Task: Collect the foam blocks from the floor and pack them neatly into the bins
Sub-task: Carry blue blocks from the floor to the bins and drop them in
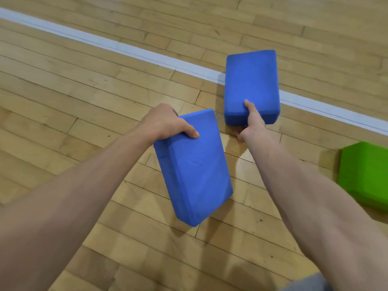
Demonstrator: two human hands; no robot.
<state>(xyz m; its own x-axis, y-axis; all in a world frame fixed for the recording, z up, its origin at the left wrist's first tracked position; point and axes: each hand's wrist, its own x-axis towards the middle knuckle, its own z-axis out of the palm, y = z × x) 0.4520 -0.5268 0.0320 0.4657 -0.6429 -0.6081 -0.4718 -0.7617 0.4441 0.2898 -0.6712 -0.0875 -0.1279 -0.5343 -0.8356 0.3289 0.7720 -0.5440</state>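
Observation:
My left hand (165,122) grips the far end of a blue foam block (195,171) and holds it tilted above the wooden floor. A second blue foam block (252,80) lies flat on the floor just beyond, across a white line. My right hand (251,120) pinches its near end, thumb on the top face and fingers tucked under the front edge. A green foam block (365,175) sits on the floor at the right edge, partly cut off by the frame.
The wooden gym floor (84,101) spreads in every direction. A white painted line (126,49) runs diagonally from upper left to right. No bin is in view. A bit of grey cloth (308,283) shows at the bottom edge.

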